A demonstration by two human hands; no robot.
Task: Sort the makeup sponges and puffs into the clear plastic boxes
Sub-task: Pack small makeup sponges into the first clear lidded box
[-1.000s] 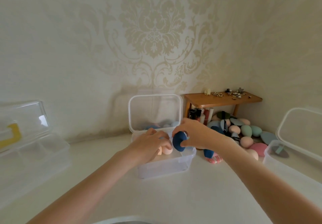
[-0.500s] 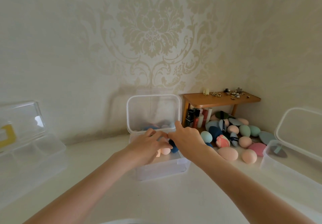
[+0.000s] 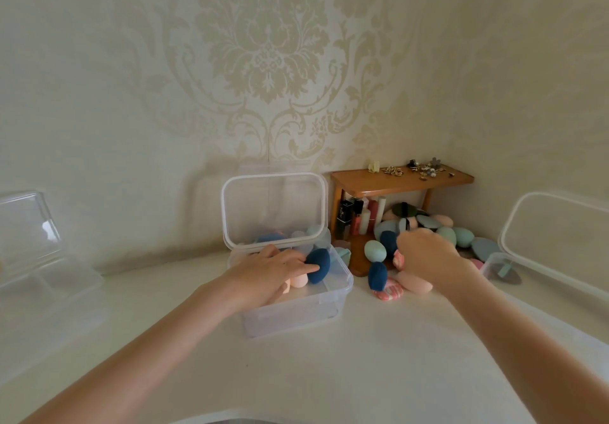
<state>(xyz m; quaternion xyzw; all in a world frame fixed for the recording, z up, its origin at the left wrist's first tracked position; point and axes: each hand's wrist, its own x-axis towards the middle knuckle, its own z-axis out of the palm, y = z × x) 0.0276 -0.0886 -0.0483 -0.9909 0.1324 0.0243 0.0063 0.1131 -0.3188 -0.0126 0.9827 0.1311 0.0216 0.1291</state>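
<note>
Navy sponge (image 3: 318,265) in box (image 3: 296,318), left hand (image 3: 267,272) touching; right hand (image 3: 425,252) maybe empty.

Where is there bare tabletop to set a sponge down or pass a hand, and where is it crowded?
Bare tabletop lies in front of the middle clear box, between the forearms, and between that box and the left clear box. Crowded: the sponge pile by the wooden shelf, where the right hand reaches, up to the right clear box.
</note>
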